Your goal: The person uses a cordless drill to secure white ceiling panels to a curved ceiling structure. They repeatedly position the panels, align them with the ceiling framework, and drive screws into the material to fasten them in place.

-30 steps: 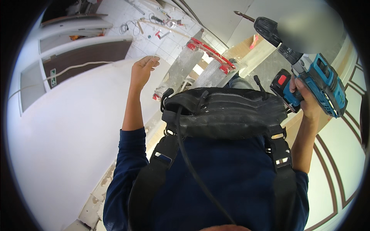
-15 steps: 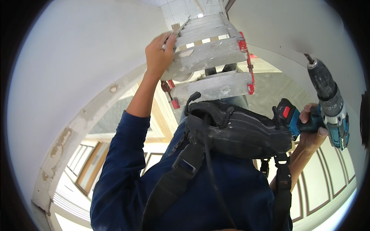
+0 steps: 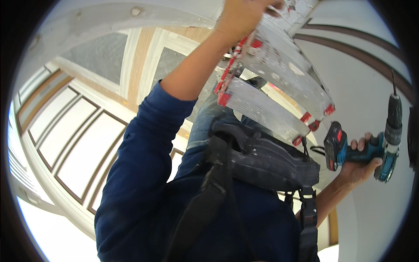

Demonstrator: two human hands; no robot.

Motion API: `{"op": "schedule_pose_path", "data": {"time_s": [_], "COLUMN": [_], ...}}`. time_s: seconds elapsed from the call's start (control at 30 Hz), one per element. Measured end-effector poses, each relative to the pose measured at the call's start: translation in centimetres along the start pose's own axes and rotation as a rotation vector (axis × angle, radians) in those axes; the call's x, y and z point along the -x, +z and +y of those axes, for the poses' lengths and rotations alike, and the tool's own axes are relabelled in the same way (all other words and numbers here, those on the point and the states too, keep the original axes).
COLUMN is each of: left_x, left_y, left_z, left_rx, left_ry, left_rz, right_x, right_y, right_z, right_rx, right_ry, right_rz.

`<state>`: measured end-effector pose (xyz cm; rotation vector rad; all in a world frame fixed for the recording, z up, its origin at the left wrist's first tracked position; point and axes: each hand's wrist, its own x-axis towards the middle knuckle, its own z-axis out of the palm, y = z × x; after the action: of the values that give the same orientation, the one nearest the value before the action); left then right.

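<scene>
My right hand (image 3: 358,169) grips the handle of a blue and black cordless drill (image 3: 389,150), held out at the right. A long bit (image 3: 394,83) in its chuck points up, close to the white wall. My left hand (image 3: 242,19) is raised at the top edge, over the ladder's upper part. Its fingers are bent and partly cut off by the frame, so what they hold, if anything, is hidden. Below it stands a worn aluminium stepladder (image 3: 266,105) with red fittings and white splashes on its treads. My legs are close against its lower steps.
A black pouch (image 3: 270,163) with straps hangs across my front. The white wall (image 3: 358,105) with dark trim rises on the right. Another wall edge (image 3: 174,15) curves along the top left. Panelled white surfaces (image 3: 78,144) and a patterned grey-and-tan floor (image 3: 98,56) lie at the left.
The view has turned, so the ladder now slants to the right. My left hand has moved up and right in the picture. The drill has swung more upright and a little rightward, still in my right hand.
</scene>
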<state>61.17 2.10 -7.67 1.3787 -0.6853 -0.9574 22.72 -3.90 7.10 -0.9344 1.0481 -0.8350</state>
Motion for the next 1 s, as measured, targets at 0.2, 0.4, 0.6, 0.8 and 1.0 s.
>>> {"op": "schedule_pose_path", "data": {"time_s": [0.2,0.4,0.6,0.8,1.0], "left_x": [6.4,7.9,4.3,5.4,5.0], "left_y": [-14.6,-11.3,-7.9,-9.1,-9.9], "left_z": [-7.0,-15.7,-22.4,-36.1,-33.0], "left_rx": [-0.694,-1.036,-1.2,-1.432,-1.388], "left_ry": [-0.191,-0.253,-0.34,-0.464,-0.553], "left_rz": [0.195,-0.342,-0.941,-1.108,-1.036], "right_x": [-0.1,-1.2,-1.2,-1.9,-2.0], "right_y": [1.4,2.1,1.8,1.5,2.0], "right_z": [-1.1,-0.6,-1.3,-0.9,-0.2], "right_rx": [0.084,0.132,0.221,0.246,0.301], "right_ry": [0.098,0.083,0.088,0.123,0.091], "right_rz": [-0.054,-0.039,-0.012,-0.072,0.061]}}
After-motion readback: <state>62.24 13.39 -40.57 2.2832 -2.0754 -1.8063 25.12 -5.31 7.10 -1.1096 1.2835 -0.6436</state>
